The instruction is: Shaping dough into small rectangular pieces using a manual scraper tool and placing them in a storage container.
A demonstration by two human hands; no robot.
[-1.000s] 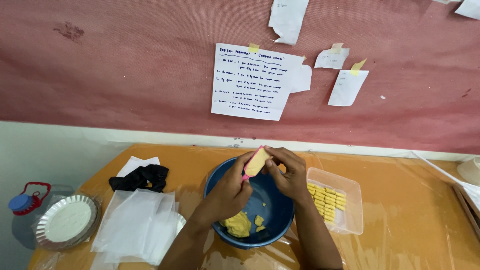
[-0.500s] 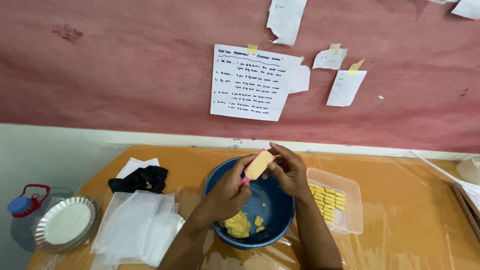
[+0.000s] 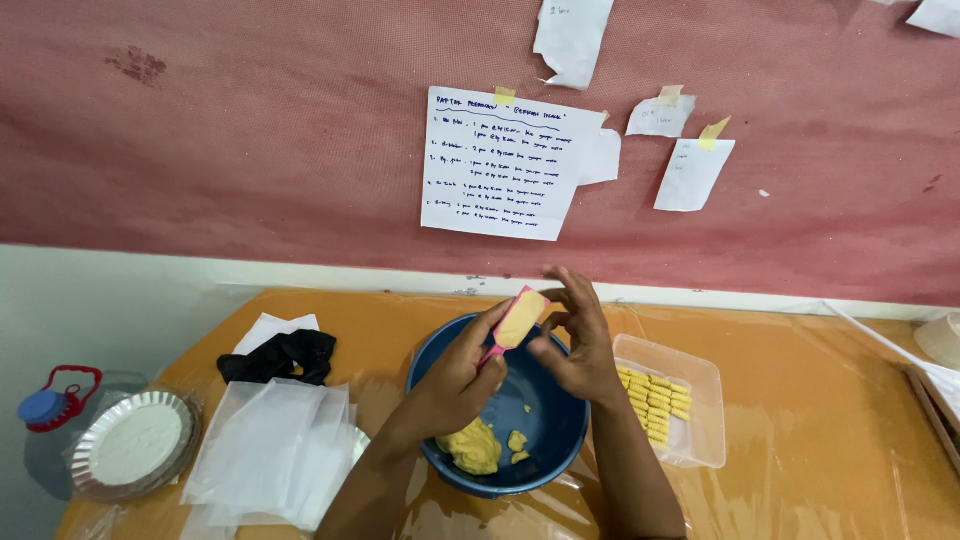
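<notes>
My left hand (image 3: 455, 378) grips a small pink mould (image 3: 517, 322) whose face is filled with yellow dough, held up over a blue bowl (image 3: 560, 425). My right hand (image 3: 578, 340) is at the mould's right side, its thumb and fingers against the dough and the other fingers spread. A lump of yellow dough (image 3: 470, 446) and a few crumbs lie in the bottom of the bowl. To the right of the bowl stands a clear plastic container (image 3: 690, 375) with rows of small shaped yellow pieces (image 3: 655, 403).
Clear plastic bags (image 3: 275, 445) lie left of the bowl, with a black cloth (image 3: 285, 355) behind them. A foil dish of white powder (image 3: 132, 455) and a bottle with a blue cap (image 3: 48, 410) sit at far left. Paper notes (image 3: 505, 165) hang on the red wall.
Both hands with the mould have lifted slightly and stayed over the bowl. My right fingers have shifted along the dough on the mould and spread wider.
</notes>
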